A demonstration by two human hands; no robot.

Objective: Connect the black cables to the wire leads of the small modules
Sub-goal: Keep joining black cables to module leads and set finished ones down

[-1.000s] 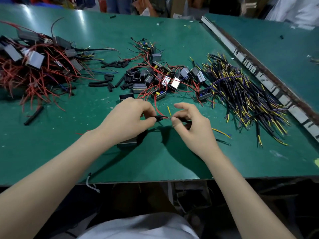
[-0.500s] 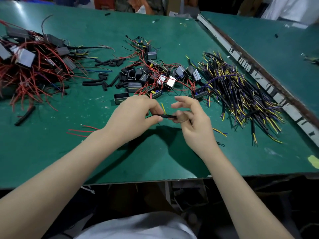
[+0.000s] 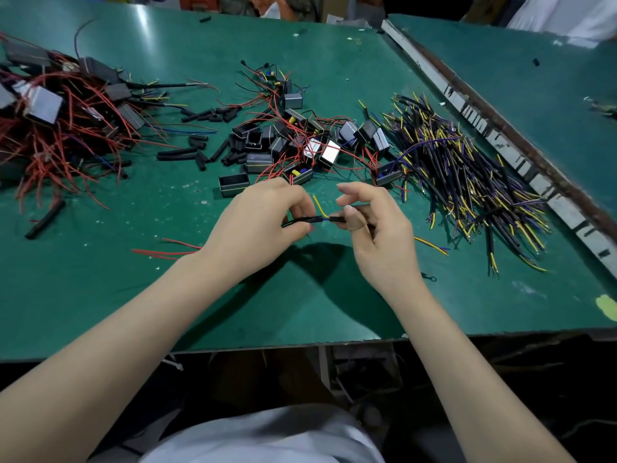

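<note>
Many black cables (image 3: 467, 175) with yellow and purple ends lay in a heap at the right of the green table (image 3: 167, 295), and many small modules (image 3: 300, 142) with red leads lay loose in the middle, so I judged that a large part of the work was not yet done. One pile of modules with red wires (image 3: 56, 118) at the far left looked like finished pieces, but I could not tell this for sure. Short black sleeves (image 3: 200, 152) lay between the two groups.

Above the near middle of the table, the left hand (image 3: 257, 225) pinched one black cable (image 3: 300, 221) between thumb and fingers. The right hand (image 3: 377, 228) pinched a short black piece (image 3: 338, 218) at the other side, with its index finger raised and a little curled. A yellow wire end (image 3: 320, 205) stood up between the two hands, and a bit of blue showed at the meeting point. It seemed the joint was in progress; whether it was closed, I could not tell.
</note>
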